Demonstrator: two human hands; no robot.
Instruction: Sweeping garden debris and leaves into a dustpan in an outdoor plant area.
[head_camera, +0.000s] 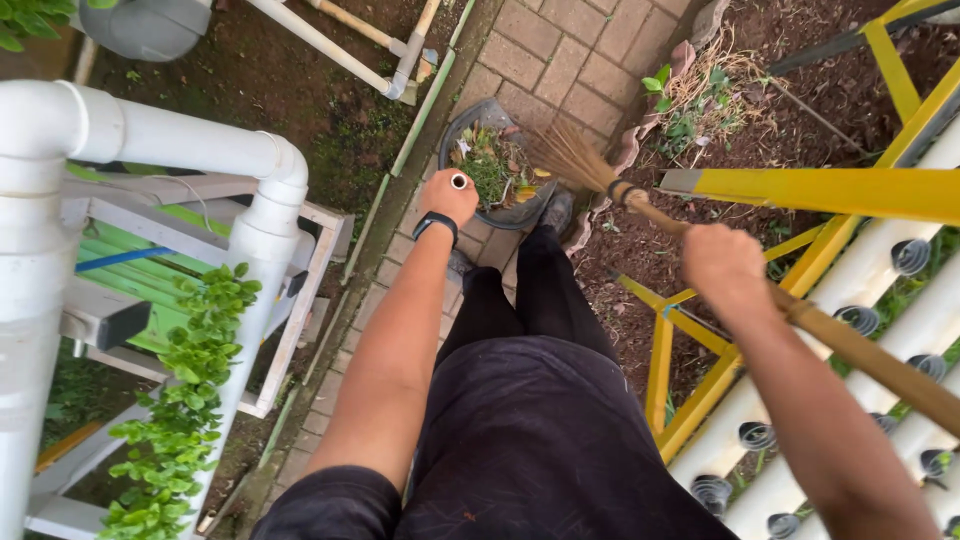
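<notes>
My left hand (450, 195) is closed around the upright handle of a dark dustpan (462, 128), with the round handle end showing at the top of my fist. The dustpan holds grass, dry leaves and debris (492, 165) and rests on the brick path in front of my feet. My right hand (722, 265) grips the wooden handle of a stick broom (640, 203). The broom's brown bristles (565, 155) fan out over the dustpan's right edge. A black band sits on my left wrist.
A narrow brick path (545, 55) runs ahead between soil beds. White pipes (265, 215) with leafy green plants (185, 400) stand at the left. A yellow frame (830, 190) carrying white tubes with holes (880, 290) stands at the right.
</notes>
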